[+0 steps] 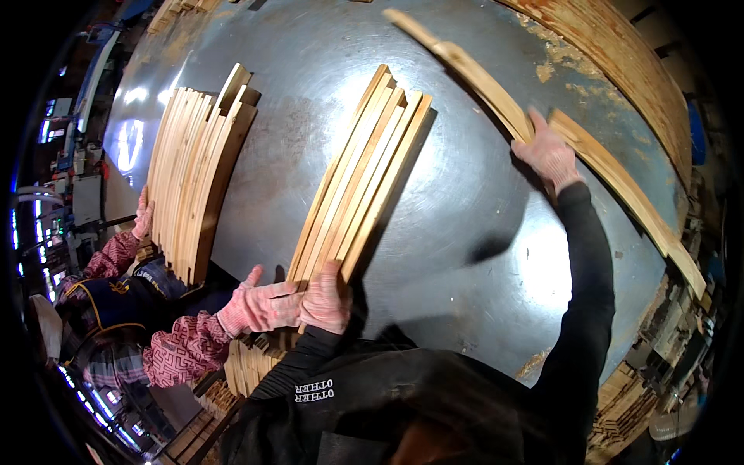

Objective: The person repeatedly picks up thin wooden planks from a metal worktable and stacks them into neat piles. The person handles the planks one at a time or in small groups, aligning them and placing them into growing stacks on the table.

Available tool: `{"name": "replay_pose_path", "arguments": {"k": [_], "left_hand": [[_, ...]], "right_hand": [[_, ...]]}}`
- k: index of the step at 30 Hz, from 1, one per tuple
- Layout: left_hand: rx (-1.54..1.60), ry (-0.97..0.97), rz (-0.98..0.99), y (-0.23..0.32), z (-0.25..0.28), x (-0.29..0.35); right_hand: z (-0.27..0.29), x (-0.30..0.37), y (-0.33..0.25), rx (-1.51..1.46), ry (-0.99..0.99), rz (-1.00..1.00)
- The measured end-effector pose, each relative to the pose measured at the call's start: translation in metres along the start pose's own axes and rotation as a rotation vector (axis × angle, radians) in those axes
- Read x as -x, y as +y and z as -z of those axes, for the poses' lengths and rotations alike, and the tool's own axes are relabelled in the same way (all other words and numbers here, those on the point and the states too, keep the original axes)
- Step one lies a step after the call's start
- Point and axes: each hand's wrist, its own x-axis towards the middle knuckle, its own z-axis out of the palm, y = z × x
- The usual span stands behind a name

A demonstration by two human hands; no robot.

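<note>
My left hand [325,298], in a pinkish knit glove, is closed round the near end of a bundle of long wooden strips [353,170] lying side by side on a metal table [449,256]. A co-worker's gloved hand [260,302] touches the same end, right beside mine. At the right my right hand [547,155], slightly blurred, grips the near end of a pale wooden strip [477,77] that reaches toward the far edge. Close to that hand another wooden strip [612,174] runs toward the right edge; the glove hides part of where they meet.
A larger stack of wooden strips [194,170] stands at the left, with the co-worker's other hand [144,213] against its side. A curved wooden board [620,70] borders the far right, with wood scraps near it. More wood pieces [624,403] are piled below the table at the right.
</note>
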Motion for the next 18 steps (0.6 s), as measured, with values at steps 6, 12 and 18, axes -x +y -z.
{"name": "replay_pose_path", "arguments": {"k": [6,12,18], "left_hand": [[0.265,0.11,-0.301,0.064,0.022,-0.042],[1.393,-0.917,0.304,0.162,-0.009,-0.102],[1.893,-0.988,0.667,0.094,-0.021,-0.096]], "right_hand": [[-0.004,0.145,0.0,-1.136,-0.056,-0.24],[-0.03,0.199,-0.077,-1.224,0.121,-0.03],[0.028,0.099,0.002,-0.289,0.326,-0.073]]}}
